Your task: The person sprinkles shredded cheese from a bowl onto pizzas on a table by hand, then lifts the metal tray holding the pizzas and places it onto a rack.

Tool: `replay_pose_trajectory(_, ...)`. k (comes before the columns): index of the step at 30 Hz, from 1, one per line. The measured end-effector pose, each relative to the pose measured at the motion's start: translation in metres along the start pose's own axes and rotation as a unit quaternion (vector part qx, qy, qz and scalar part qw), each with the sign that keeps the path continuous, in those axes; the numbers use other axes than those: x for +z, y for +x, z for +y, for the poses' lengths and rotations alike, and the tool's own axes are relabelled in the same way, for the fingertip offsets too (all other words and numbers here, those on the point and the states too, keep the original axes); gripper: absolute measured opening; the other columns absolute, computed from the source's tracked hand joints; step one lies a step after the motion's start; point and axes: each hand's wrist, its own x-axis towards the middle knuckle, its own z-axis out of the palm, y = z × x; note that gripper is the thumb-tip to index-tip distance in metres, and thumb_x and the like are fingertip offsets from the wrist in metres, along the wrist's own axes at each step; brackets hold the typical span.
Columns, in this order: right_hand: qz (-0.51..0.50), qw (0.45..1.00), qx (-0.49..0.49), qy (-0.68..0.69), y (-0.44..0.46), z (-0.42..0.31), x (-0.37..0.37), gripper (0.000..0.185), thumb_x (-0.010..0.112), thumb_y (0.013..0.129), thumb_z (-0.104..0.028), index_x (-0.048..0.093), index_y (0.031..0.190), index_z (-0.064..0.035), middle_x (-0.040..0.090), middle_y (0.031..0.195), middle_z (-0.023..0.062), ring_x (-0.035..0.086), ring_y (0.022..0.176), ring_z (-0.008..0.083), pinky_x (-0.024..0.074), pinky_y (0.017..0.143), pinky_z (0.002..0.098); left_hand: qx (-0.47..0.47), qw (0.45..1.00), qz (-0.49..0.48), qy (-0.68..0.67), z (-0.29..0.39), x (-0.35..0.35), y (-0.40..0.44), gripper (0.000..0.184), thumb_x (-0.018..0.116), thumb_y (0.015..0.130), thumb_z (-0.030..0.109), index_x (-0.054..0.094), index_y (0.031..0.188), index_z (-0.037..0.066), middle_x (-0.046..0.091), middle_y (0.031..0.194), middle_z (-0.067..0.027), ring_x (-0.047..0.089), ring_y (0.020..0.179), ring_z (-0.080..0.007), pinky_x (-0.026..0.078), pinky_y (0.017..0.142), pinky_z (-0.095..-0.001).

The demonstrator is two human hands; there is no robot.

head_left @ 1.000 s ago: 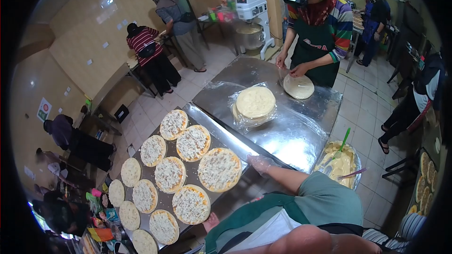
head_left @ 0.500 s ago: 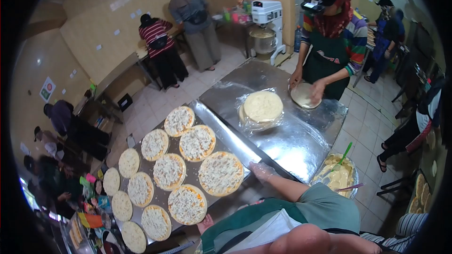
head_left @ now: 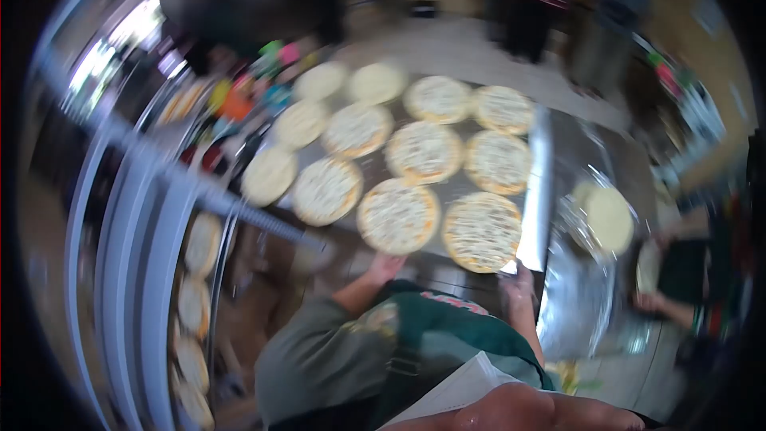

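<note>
A wide metal tray (head_left: 372, 174) carries several round pizzas, many topped with shredded cheese and others looking plainer at the far left. My left hand (head_left: 386, 266) is at the tray's near edge, below a cheese-topped pizza (head_left: 398, 215), with its fingertips hidden under the rim. At the near right corner, my right hand (head_left: 520, 283) grips the edge beside another topped pizza (head_left: 482, 231). It seems to wear a clear glove. Motion blur softens both hands.
Right of the tray, a metal table (head_left: 568, 295) bears a plastic-wrapped stack of dough rounds (head_left: 608, 219). A co-worker's hand (head_left: 653, 302) holds a dough disc (head_left: 648, 267). A tall rack (head_left: 120, 255) stands close on my left, with pizzas (head_left: 194, 303) on it. People stand behind.
My view has swung left, bringing the rack in and pushing the co-worker to the right edge. My left hand shows more fully at the tray's near edge; my right hand stays near its corner.
</note>
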Motion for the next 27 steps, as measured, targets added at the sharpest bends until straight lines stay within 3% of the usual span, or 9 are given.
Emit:
replay_pose_trajectory(3, 0.058, 0.996, 0.045, -0.058, 0.066, -0.002, -0.046, 0.041, 0.051, 0.081, -0.035, 0.052, 0.102, 0.0003, 0.058, 0.094, 0.0139, 0.056, 0.083, 0.0274, 0.0472, 0.074, 0.0374, 0.074, 0.997, 0.038, -0.002, -0.013, -0.033, 0.02, 0.026, 0.055, 0.081, 0.015, 0.052, 0.105, 0.005, 0.057, 0.104, -0.0079, 0.053, 0.099, -0.0188, 0.044, 0.086, -0.031)
replay_pose_trajectory(5, 0.056, 0.947, 0.24, -0.207, 0.051, -0.017, -0.035, 0.052, 0.045, 0.079, -0.052, 0.054, 0.095, -0.004, 0.056, 0.066, 0.0062, 0.042, 0.036, 0.0189, 0.0339, 0.031, 0.0286, 0.031, 0.964, 0.262, -0.039, -0.002, -0.018, 0.021, 0.02, 0.057, 0.081, 0.02, 0.054, 0.095, 0.007, 0.059, 0.097, -0.0062, 0.056, 0.092, -0.0173, 0.047, 0.082, -0.0296)
replay_pose_trajectory(6, -0.275, 0.843, 0.448, -0.111, 0.101, -0.025, -0.08, 0.048, 0.044, 0.08, -0.051, 0.055, 0.094, -0.0068, 0.055, 0.06, 0.0047, 0.034, 0.027, 0.0171, 0.0275, 0.026, 0.0262, 0.016, 0.945, 0.324, -0.043, 0.002, 0.0, 0.017, 0.02, 0.057, 0.082, 0.023, 0.054, 0.094, 0.007, 0.059, 0.096, -0.0057, 0.056, 0.091, -0.0166, 0.047, 0.082, -0.0292)
replay_pose_trajectory(12, 0.021, 0.976, 0.091, -0.199, 0.061, 0.016, -0.035, 0.054, 0.054, 0.079, -0.034, 0.039, 0.116, 0.0014, 0.051, 0.076, 0.0079, 0.044, 0.048, 0.0131, 0.0359, 0.039, 0.0225, 0.049, 0.952, 0.301, -0.031, 0.005, -0.016, 0.021, 0.023, 0.051, 0.085, 0.03, 0.055, 0.092, 0.009, 0.059, 0.094, -0.0025, 0.056, 0.09, -0.0135, 0.046, 0.082, -0.0288)
replay_pose_trajectory(15, -0.149, 0.928, -0.008, -0.342, 0.023, 0.014, -0.019, 0.069, 0.055, 0.064, -0.007, 0.03, 0.127, -0.0001, 0.047, 0.093, 0.0081, 0.044, 0.053, 0.0129, 0.0351, 0.041, 0.0225, 0.059, 0.944, 0.321, -0.046, 0.008, 0.006, 0.016, 0.021, 0.052, 0.085, 0.026, 0.055, 0.096, 0.008, 0.06, 0.096, -0.0048, 0.059, 0.086, -0.0158, 0.048, 0.079, -0.0298)
replay_pose_trajectory(16, -0.276, 0.758, -0.244, -0.539, 0.053, 0.011, -0.057, 0.064, 0.061, 0.07, -0.021, 0.034, 0.124, -0.002, 0.049, 0.097, 0.008, 0.043, 0.05, 0.0163, 0.0358, 0.04, 0.0264, 0.059, 0.961, 0.268, -0.028, 0.006, -0.007, 0.02, 0.02, 0.055, 0.083, 0.021, 0.055, 0.097, 0.007, 0.06, 0.099, -0.0068, 0.059, 0.086, -0.0173, 0.048, 0.079, -0.0304)
replay_pose_trajectory(18, -0.111, 0.93, 0.036, -0.348, 0.08, -0.005, -0.071, 0.053, 0.058, 0.078, -0.035, 0.04, 0.117, -0.0032, 0.052, 0.099, 0.0077, 0.05, 0.057, 0.0197, 0.0414, 0.046, 0.0293, 0.038, 0.969, 0.242, -0.026, 0.007, -0.012, 0.018, 0.021, 0.057, 0.081, 0.014, 0.053, 0.099, 0.005, 0.059, 0.098, -0.0082, 0.058, 0.091, -0.019, 0.047, 0.083, -0.0313)
replay_pose_trajectory(22, 0.076, 0.977, 0.045, -0.195, 0.092, 0.003, -0.047, 0.049, 0.05, 0.082, -0.045, 0.045, 0.11, -0.0049, 0.056, 0.098, 0.0063, 0.057, 0.072, 0.0215, 0.0463, 0.057, 0.0319, 0.001, 0.978, 0.203, 0.049, 0.011, -0.033, 0.026, 0.023, 0.054, 0.083, 0.015, 0.051, 0.105, 0.009, 0.056, 0.107, -0.0043, 0.05, 0.104, -0.0173, 0.038, 0.092, -0.0314)
replay_pose_trajectory(27, -0.02, 0.985, -0.01, -0.17, 0.072, 0.007, -0.027, 0.041, 0.049, 0.086, -0.035, 0.046, 0.112, -0.0045, 0.058, 0.103, 0.0074, 0.058, 0.091, 0.022, 0.0499, 0.072, 0.0357, -0.023, 0.99, 0.054, 0.126, 0.019, -0.056, 0.026, 0.033, 0.045, 0.086, 0.02, 0.044, 0.119, 0.015, 0.051, 0.117, 0.0008, 0.046, 0.11, -0.0155, 0.034, 0.094, -0.0326)
